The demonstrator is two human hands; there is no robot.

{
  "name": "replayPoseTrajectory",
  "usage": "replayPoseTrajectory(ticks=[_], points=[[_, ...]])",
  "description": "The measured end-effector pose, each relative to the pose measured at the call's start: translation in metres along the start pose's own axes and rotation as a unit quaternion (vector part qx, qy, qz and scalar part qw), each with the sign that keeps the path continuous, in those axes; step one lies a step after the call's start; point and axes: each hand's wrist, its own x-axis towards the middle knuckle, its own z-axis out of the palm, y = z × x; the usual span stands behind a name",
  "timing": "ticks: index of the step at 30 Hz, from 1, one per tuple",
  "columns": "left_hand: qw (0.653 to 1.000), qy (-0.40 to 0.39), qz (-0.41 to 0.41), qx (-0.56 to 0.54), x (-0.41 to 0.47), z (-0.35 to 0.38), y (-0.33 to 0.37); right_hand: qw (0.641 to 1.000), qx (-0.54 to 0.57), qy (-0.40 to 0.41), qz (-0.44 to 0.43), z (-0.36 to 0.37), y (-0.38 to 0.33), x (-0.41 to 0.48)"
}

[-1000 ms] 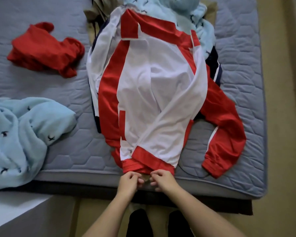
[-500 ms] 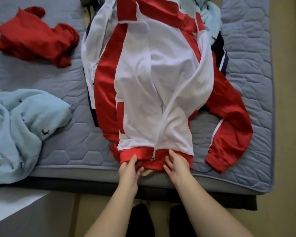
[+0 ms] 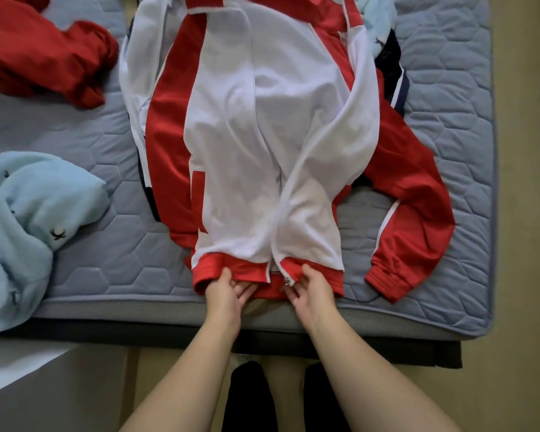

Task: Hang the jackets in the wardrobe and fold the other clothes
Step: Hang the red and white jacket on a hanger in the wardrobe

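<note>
A red and white zip jacket (image 3: pixel 262 145) lies front up on the grey mattress (image 3: pixel 443 145), its red hem at the near edge. My left hand (image 3: pixel 225 291) grips the hem left of the zip, thumb on top and fingers under the fabric. My right hand (image 3: pixel 309 288) pinches the hem right at the zip's lower end, beside the small metal slider (image 3: pixel 286 282). The jacket's right sleeve (image 3: pixel 412 219) curls out over the mattress. Its collar end runs out of view at the top.
A crumpled red garment (image 3: pixel 44 57) lies at the far left. A light blue fleece piece (image 3: pixel 22 226) hangs over the near left edge, more light blue and a dark navy garment (image 3: pixel 393 76) sit under the jacket. A white surface (image 3: pixel 19 363) is at bottom left; beige floor lies to the right.
Both hands moved up from below the hem onto the red band and spread apart at the zip. The jacket's hem now lies flatter, and the view has moved closer.
</note>
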Motion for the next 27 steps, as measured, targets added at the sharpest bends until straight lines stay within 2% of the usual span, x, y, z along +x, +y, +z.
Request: replayPoseTrajectory(ticks=[2, 3, 5, 7, 9, 11, 14, 17, 21, 23, 27], points=[[0.999, -0.013, 0.002, -0.034, 0.003, -0.002, 0.004, 0.999, 0.036, -0.006, -0.017, -0.014, -0.01, 0.001], [0.999, -0.031, 0.005, -0.004, 0.002, -0.003, 0.002, 1.0, 0.025, -0.015, -0.009, -0.022, -0.012, 0.0], [0.991, -0.07, 0.017, 0.116, -0.001, -0.001, -0.009, 0.998, -0.015, -0.051, 0.033, -0.033, -0.012, -0.002], [0.963, -0.088, 0.034, 0.251, 0.0, 0.005, -0.022, 0.992, -0.052, -0.09, 0.068, -0.035, -0.01, -0.003], [0.936, -0.058, 0.049, 0.343, 0.005, 0.011, -0.03, 0.988, -0.076, -0.11, 0.075, -0.034, -0.011, -0.002], [0.925, -0.016, 0.029, 0.378, 0.012, 0.017, -0.032, 0.987, -0.1, -0.112, 0.061, -0.032, -0.013, 0.003], [0.911, -0.018, 0.009, 0.411, 0.016, 0.026, -0.03, 0.984, -0.128, -0.117, 0.035, -0.029, -0.019, 0.006], [0.927, -0.056, -0.001, 0.37, 0.007, 0.029, -0.02, 0.976, -0.153, -0.15, 0.031, -0.023, -0.028, -0.003], [0.977, -0.113, 0.014, 0.179, -0.027, 0.028, 0.005, 0.97, -0.132, -0.202, -0.018, -0.022, -0.036, -0.028], [0.982, -0.125, 0.048, 0.13, -0.05, 0.03, 0.016, 0.97, -0.092, -0.224, -0.039, -0.024, -0.036, -0.043], [0.979, -0.147, 0.086, 0.112, -0.089, 0.038, 0.03, 0.966, -0.042, -0.248, -0.052, -0.02, -0.033, -0.068]])
